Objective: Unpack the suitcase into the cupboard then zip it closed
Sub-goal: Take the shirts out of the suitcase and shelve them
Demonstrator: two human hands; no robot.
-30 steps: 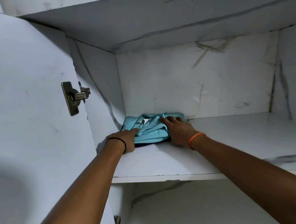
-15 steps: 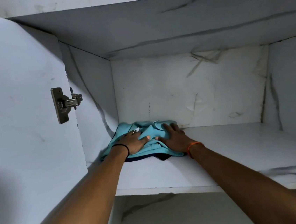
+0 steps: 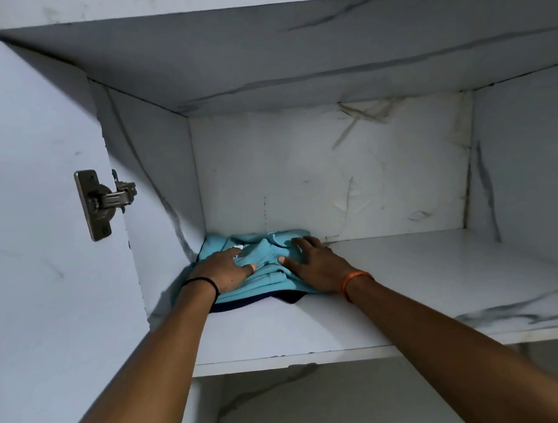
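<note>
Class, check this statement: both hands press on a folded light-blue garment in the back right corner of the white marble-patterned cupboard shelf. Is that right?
Not quite: the head view shows the folded light-blue garment in the back left corner of the white marble-patterned cupboard shelf, beside the hinged door. The left hand and right hand do press on it.

Folded lt-blue garment point(image 3: 264, 278) atop dark one point(image 3: 290, 296), cupboard shelf point(image 3: 400, 302) back-left corner

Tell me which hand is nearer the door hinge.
Left. The left hand rests on the blue clothes just right of the hinge; the right hand lies farther right.
</note>
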